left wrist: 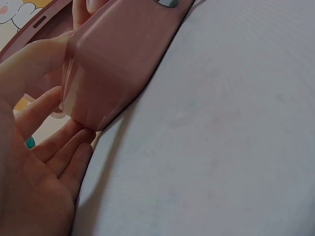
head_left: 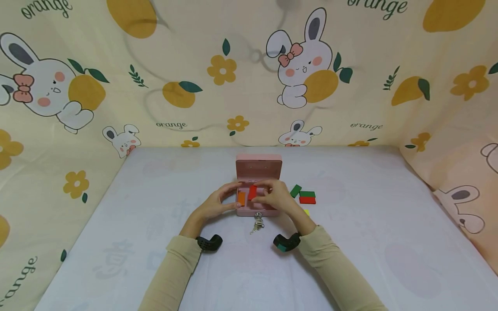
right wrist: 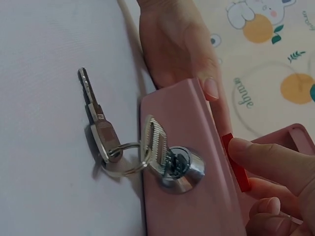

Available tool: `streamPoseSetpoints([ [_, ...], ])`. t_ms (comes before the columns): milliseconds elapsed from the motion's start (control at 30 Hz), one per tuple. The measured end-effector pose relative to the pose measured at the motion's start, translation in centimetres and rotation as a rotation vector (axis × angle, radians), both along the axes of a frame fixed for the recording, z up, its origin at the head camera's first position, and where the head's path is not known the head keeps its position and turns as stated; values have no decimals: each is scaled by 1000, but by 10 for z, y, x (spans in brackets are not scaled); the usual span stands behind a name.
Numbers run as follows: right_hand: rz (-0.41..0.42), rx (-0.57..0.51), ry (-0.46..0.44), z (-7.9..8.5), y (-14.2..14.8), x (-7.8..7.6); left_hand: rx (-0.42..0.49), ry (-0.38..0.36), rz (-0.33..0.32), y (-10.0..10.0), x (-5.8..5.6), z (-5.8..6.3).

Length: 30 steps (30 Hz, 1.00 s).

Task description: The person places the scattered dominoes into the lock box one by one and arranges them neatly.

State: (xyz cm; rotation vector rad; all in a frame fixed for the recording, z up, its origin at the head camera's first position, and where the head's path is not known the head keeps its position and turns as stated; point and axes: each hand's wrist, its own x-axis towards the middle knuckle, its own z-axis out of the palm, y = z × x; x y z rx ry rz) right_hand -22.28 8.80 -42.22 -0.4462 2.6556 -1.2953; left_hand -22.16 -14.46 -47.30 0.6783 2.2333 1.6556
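Note:
A pink metal cash box (head_left: 268,213) stands on the table with its lid (head_left: 258,169) raised. My left hand (head_left: 214,204) holds the box at its left side, thumb at the front corner and fingers along the outer wall. Between thumb and fingers, my right hand (head_left: 278,196) pinches a red block (head_left: 252,192) over the inside of the box. An orange block (head_left: 241,198) is inside at the left. The right wrist view shows a key in the front lock (right wrist: 183,169), with a second key (right wrist: 104,132) hanging on its ring.
Right of the box lie a tilted green block (head_left: 295,191), another green block (head_left: 307,194) touching a red one (head_left: 308,200), and a yellow piece (head_left: 307,212) partly behind the right forearm. A patterned cloth (head_left: 241,99) rises behind the white table (head_left: 350,250).

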Motion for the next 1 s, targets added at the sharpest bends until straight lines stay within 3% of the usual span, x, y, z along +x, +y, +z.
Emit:
streamPoseSetpoints([
  [667, 52, 45, 30, -7, -13, -5, 23, -22, 0, -1, -1, -1],
  [1000, 22, 178, 21, -11, -18, -7, 8, -42, 8, 0, 0, 0],
])
